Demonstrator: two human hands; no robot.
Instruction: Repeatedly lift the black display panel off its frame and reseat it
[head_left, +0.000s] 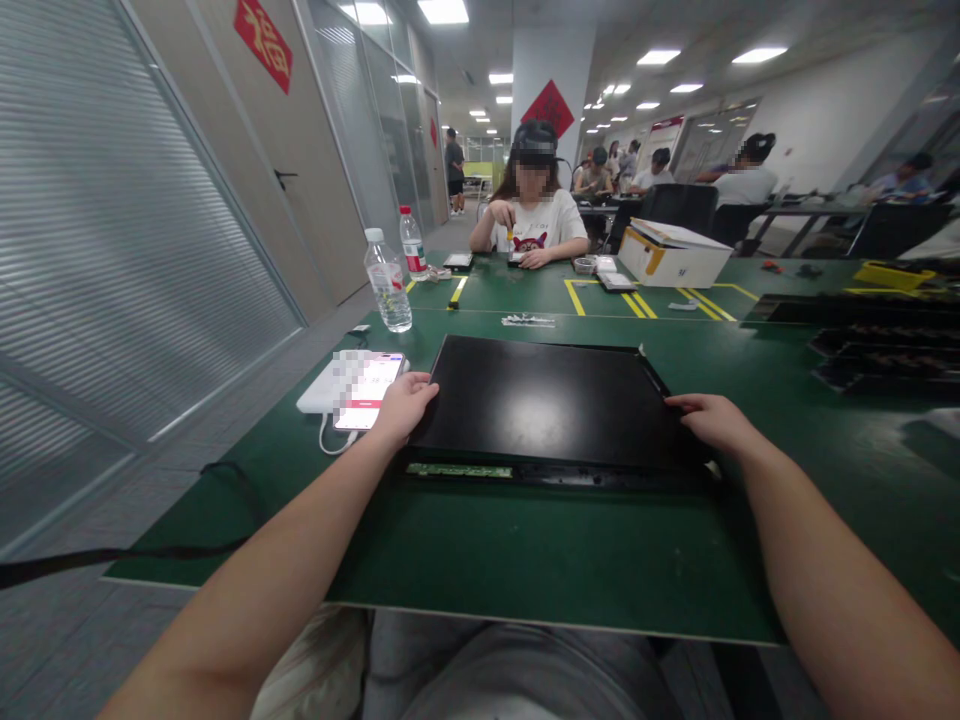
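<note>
Around the middle of the green worktop (555,560), toward the near edge, there's a black panel (517,395) lying over a black frame (600,475), green circuit strip (461,470) poking out on the near side. Left hand (409,408) is pinching the panel's left edge, right hand (709,418) pinching its right. Phone (371,395) by the worktop's left edge, water bottle (390,295) beyond it, co-worker (551,215) at the far edge.

The panel (525,400) is black, the circuit strip (461,471) green, the table (525,560) dark green with yellow stripes (574,298).
</note>
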